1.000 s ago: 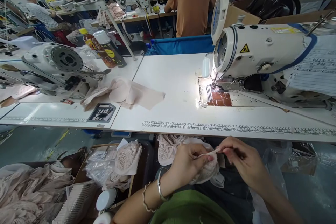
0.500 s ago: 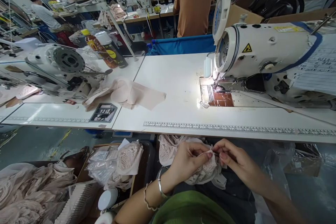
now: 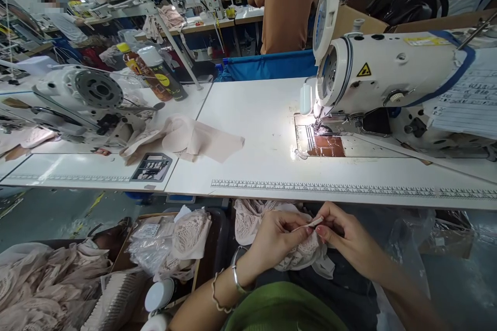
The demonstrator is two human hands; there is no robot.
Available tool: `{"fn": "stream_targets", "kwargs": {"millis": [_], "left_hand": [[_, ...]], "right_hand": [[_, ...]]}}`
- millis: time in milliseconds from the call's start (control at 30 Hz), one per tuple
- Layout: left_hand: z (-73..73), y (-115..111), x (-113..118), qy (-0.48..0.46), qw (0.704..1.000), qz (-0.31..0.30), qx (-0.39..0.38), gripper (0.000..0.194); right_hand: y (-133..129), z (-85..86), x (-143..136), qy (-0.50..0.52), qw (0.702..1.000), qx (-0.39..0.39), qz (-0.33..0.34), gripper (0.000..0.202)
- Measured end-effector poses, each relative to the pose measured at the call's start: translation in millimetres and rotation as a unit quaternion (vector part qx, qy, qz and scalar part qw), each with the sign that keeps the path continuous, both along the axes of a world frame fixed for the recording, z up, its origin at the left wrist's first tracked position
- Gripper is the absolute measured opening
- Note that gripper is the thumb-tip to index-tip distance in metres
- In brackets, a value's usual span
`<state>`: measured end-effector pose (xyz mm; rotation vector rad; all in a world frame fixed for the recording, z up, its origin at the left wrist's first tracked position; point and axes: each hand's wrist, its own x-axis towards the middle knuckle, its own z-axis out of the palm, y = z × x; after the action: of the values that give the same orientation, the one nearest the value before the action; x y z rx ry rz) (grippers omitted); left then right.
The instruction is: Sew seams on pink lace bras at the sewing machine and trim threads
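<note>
Both my hands work in my lap, below the front edge of the white sewing table (image 3: pixel 264 114). My left hand (image 3: pixel 277 235) pinches a thin pale strap (image 3: pixel 310 224) that belongs to a beige lace garment piece (image 3: pixel 305 256) bunched under it. My right hand (image 3: pixel 344 235) grips the other end of the same strap with its fingertips. The two hands almost touch. The white sewing machine (image 3: pixel 384 75) stands on the table at right, its lamp lighting the needle plate (image 3: pixel 320 139).
Beige fabric pieces (image 3: pixel 194 139) lie on the table at left. A box with bagged lace pieces (image 3: pixel 171 243) and a heap of lace (image 3: pixel 42 284) sit on the floor at left. A second machine (image 3: pixel 83 95) and bottles (image 3: pixel 161 80) stand at far left. A person in an orange shirt (image 3: pixel 287 2) sits beyond.
My hands have closed in on each other along the strap, and my right hand has taken a new pinch on its end. The lace piece has stayed in my lap.
</note>
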<state>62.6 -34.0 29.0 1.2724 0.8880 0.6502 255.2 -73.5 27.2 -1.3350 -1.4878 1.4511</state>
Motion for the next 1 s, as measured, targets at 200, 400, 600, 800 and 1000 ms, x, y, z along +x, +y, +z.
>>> {"fn": "stream_targets", "kwargs": {"millis": [200, 400, 600, 800, 1000], "left_hand": [[0.6, -2, -1, 0.002, 1.0, 0.002, -0.008, 0.028], [0.2, -1, -2, 0.004, 1.0, 0.012, -0.013, 0.032], [1.4, -4, -4, 0.004, 0.998, 0.064, 0.008, 0.036], [5.9, 4, -28, -0.026, 0.995, 0.09, 0.026, 0.03], [-11.5, 7, -15, 0.026, 0.942, -0.174, 0.287, 0.036]], "right_hand": [[3, 0.1, -5, 0.011, 1.0, -0.001, -0.017, 0.044], [3, -6.8, -1, 0.047, 0.995, 0.019, -0.089, 0.042], [1, -20.2, 4, 0.011, 0.998, 0.056, -0.019, 0.062], [-9, -24.1, 11, -0.102, 0.986, 0.051, 0.12, 0.055], [-67, -1.3, 7, -0.071, 0.983, 0.116, 0.123, 0.044]]}}
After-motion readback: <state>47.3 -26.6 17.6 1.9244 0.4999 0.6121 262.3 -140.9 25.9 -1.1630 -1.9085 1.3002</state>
